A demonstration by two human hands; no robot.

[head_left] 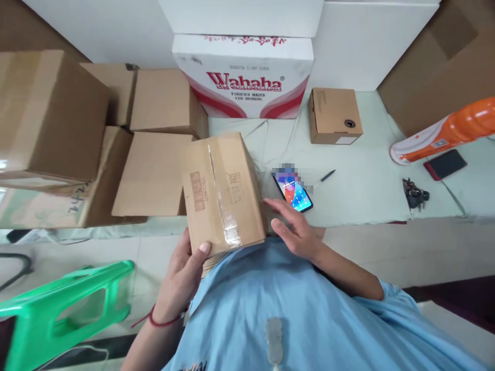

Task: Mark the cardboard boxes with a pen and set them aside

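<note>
A taped cardboard box (220,198) with faint printed marks is in front of me, at the table's near edge and close to my shirt. My left hand (189,263) grips its lower left corner, thumb on the top face and fingers partly hidden at the side. By the box's right side is my right hand (294,232), with fingers spread and fingertips close to the cardboard; whether they touch it I cannot tell. Just beyond that hand lies a phone (293,189) with its screen lit.
Several cardboard boxes (154,172) are stacked on the left. A white Wahaha carton (247,77) stands at the back, a small brown box (335,116) to its right. Further right are an orange bottle (444,131), a dark phone (445,165) and keys (415,195). A green stool (73,309) stands lower left.
</note>
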